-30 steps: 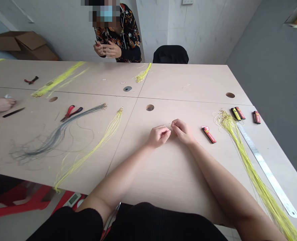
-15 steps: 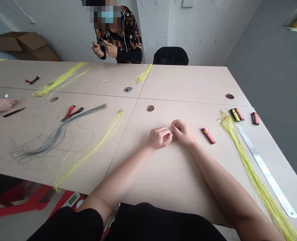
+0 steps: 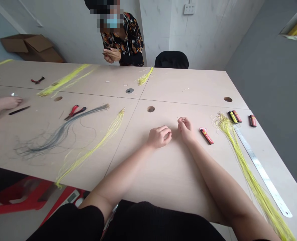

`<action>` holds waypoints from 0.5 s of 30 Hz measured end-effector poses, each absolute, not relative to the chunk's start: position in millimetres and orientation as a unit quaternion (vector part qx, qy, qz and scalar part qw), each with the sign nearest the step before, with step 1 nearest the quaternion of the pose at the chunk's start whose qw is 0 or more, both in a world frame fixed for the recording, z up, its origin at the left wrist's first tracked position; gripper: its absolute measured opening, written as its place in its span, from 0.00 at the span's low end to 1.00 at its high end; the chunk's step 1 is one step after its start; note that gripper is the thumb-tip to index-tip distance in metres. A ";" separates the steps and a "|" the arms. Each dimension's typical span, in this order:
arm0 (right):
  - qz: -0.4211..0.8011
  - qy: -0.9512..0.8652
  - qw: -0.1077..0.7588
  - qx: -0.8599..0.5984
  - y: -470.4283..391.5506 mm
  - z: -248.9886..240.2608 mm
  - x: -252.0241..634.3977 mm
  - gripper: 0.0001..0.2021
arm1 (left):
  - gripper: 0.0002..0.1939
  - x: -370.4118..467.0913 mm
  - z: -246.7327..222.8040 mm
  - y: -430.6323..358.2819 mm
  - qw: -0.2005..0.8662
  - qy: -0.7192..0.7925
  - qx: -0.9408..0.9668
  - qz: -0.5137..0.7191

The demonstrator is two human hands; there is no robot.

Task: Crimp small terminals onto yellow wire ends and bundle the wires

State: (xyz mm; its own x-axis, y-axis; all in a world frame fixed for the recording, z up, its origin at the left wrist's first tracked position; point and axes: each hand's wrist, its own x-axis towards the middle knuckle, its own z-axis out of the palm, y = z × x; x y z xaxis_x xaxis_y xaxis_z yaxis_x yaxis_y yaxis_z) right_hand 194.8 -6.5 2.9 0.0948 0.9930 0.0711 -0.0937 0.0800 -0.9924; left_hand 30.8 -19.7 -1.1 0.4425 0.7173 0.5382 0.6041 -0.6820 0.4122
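My left hand (image 3: 160,136) rests on the table with its fingers closed in a pinch. A short bit of thin yellow line (image 3: 170,128) shows at its fingertips. Just to the right, my right hand (image 3: 186,130) is pinched as well, and a tiny hook-shaped piece (image 3: 177,118) sticks out from its fingertips. A small gap separates the two hands. To the right of them lies a red lighter (image 3: 207,136). Farther right is a long bundle of yellow line (image 3: 243,164) with golden ends. Another yellow bundle (image 3: 98,144) lies on the left.
Beyond that bundle are a grey line bundle (image 3: 63,129) and red-black pliers (image 3: 74,112). A steel ruler (image 3: 261,170) and more lighters (image 3: 235,116) are at the right. A co-worker (image 3: 128,40) works across the table (image 3: 188,83); another person's hand (image 3: 11,102) is at far left.
My right hand has moved slightly right and away from my left hand, widening the gap between them. The co-worker opposite has brought both hands together. The view has shifted slightly.
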 end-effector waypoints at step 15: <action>0.460 -0.328 0.689 -0.454 1.9 0.5 204.9 0.16 | 0.07 28.3 -4.0 -16.7 0.078 0.409 0.831 0.370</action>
